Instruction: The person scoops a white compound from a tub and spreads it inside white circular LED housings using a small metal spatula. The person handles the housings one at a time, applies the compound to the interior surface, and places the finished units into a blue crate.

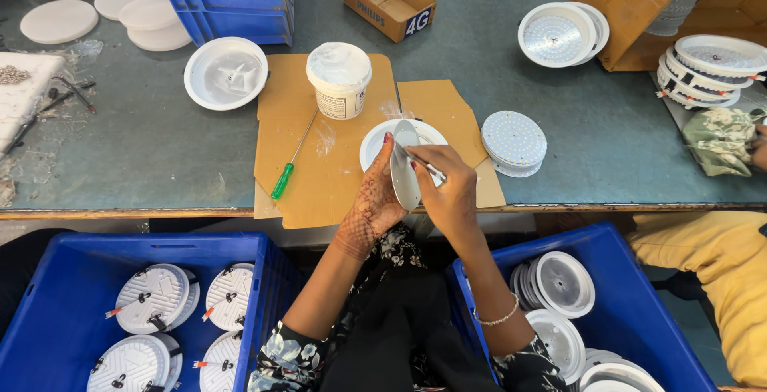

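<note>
blue crates (240, 264) flank lap | left hand (375, 200) grips round disc (405, 170) edge-on — right hand (447, 188) pinches thin tool (423, 166)

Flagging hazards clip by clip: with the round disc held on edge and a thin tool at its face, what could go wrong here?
1. The left hand holds the disc upright by its rim, so it might slip onto the white housing below.
2. The right hand could let the thin tool skid and mar the disc.
3. The open paste tub stands close and could get knocked.
</note>
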Available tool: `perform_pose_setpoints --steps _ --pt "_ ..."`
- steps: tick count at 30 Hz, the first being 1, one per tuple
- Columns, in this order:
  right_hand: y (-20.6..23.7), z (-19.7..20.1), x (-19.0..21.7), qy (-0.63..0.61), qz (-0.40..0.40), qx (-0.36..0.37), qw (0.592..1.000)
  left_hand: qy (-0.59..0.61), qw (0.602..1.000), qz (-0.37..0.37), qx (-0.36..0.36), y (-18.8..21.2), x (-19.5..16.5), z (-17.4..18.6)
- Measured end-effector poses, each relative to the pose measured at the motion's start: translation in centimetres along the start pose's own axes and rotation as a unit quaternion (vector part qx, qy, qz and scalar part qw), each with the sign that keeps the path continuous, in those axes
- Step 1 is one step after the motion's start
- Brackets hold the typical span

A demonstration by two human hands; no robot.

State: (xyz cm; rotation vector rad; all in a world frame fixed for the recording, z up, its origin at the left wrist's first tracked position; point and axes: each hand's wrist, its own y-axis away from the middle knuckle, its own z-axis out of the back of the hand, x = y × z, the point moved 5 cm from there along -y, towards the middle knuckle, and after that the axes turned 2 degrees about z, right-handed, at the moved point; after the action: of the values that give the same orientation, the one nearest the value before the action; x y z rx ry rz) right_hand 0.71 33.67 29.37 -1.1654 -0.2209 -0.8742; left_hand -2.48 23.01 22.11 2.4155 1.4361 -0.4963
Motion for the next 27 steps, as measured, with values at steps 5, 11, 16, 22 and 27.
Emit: perform_pose_setpoints --steps 5,11,16,22,27 --pt "1.9 0.1 2.2 0.020 0.077 0.011 0.997 0.054 0.998 0.029 0.007 0.2 -0.1 -0.3" --pt "1.6 1.8 1.2 -0.024 0.054 0.078 0.995 0.086 0.993 0.076 0.007 0.5 0.6 -0.2" --pt "0.3 1.3 0.2 -0.012 0.070 0.080 0.994 0.130 0.987 0.093 0.015 0.6 0.9 -0.2" --pt "2.1 1.2 0.9 0.011 0.124 0.114 0.986 0.119 0.989 0.080 0.032 0.7 0.1 -0.1" --pt "3.9 2.5 1.3 -0.004 0.116 0.135 0.984 0.157 0.979 0.082 0.102 1.3 -0.1 -0.5"
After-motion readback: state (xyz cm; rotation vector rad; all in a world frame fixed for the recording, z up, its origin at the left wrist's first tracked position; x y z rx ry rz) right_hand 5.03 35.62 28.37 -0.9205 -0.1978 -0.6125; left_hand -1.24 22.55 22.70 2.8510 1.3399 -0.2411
